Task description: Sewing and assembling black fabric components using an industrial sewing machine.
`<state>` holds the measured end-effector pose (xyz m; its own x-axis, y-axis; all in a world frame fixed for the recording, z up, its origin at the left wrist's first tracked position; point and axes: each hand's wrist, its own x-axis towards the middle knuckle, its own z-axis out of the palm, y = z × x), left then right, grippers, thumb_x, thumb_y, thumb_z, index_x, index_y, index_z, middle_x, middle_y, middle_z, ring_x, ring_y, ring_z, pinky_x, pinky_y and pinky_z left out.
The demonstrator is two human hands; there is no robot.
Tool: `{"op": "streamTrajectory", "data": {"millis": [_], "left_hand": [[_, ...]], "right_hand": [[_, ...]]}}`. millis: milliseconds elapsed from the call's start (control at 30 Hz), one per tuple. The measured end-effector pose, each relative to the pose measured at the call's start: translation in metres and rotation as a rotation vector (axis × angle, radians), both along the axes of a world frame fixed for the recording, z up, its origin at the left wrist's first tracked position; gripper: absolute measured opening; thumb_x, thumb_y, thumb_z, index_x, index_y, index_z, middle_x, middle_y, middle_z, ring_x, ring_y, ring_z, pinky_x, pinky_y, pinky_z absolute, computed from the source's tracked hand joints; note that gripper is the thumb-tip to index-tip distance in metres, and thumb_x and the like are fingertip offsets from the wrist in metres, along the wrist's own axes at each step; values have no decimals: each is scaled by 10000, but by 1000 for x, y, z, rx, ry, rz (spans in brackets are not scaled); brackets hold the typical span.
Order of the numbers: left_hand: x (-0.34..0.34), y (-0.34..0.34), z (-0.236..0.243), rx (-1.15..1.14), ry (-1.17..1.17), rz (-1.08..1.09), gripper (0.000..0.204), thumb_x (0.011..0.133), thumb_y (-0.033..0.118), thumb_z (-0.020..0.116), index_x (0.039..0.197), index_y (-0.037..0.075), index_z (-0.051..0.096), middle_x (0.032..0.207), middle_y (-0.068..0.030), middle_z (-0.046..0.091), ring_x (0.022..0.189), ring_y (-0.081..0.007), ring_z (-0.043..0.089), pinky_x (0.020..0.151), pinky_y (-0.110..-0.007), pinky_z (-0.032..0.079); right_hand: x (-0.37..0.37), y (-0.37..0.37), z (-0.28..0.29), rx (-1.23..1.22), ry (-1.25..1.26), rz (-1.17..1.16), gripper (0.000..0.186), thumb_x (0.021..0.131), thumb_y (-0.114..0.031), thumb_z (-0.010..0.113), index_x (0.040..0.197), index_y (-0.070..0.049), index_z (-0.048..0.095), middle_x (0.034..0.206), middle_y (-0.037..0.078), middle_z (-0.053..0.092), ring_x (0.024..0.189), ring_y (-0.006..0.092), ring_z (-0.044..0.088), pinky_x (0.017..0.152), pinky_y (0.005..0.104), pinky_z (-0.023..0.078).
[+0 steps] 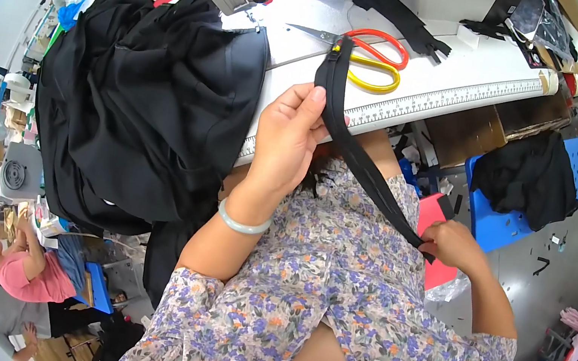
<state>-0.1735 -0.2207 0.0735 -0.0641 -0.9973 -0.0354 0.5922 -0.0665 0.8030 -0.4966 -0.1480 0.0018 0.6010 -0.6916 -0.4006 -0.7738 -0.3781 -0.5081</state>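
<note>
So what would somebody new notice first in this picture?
Probably the bright red-and-yellow-handled scissors lying on the white table. Next, the black zipper strip stretched diagonally between the left hand and the right hand, then the big heap of black fabric to their left.

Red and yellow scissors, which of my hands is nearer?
Left. Your left hand is below and left of the scissors, pinching the black strip; your right hand is farther off, lower right, holding its lower end.

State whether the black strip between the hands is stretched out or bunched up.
Stretched out: the black strip runs in one long length from the left hand to the right hand.
</note>
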Motion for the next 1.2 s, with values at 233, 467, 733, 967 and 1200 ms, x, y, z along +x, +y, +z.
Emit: {"op": "streamTrajectory", "data": {"millis": [233,467,733,967,1200], "left_hand": [[-7,55,0,-13,-349,-5,205,993,132,596,1096,-45,603,924,-33,676,802,-60,619,707,-205,505],[5,85,5,13,-403,-12,140,979,107,606,1059,1,563,882,-9,633,728,-51,586,663,-194,496],[19,61,20,-266,-609,205,208,982,84,588,1146,-39,625,1075,-48,600,898,-89,572,793,-221,477],[27,53,33,-119,-191,202,238,1009,176,566,1059,-36,662,1016,-99,691,863,-148,669,787,-275,560],[28,53,34,-98,-198,218,236,1004,182,576,1061,-29,665,1021,-88,688,843,-140,665,753,-269,561]], "right_hand": [[120,-69,47,-45,-874,-349,314,939,-66,606,1240,27,599,1115,170,682,1029,242,670,877,323,527],[176,-69,62,243,-1265,-268,209,982,-27,553,1176,14,623,1143,90,681,929,96,653,818,252,542],[193,-69,66,-333,-1171,-41,132,858,24,604,989,25,621,826,110,577,729,233,598,658,297,469],[187,-97,77,-603,-1121,181,119,778,49,643,851,-7,567,773,98,511,688,284,548,620,349,462],[180,-106,98,-691,-995,361,126,765,30,658,848,-28,583,790,95,513,719,280,556,626,361,464]]}}
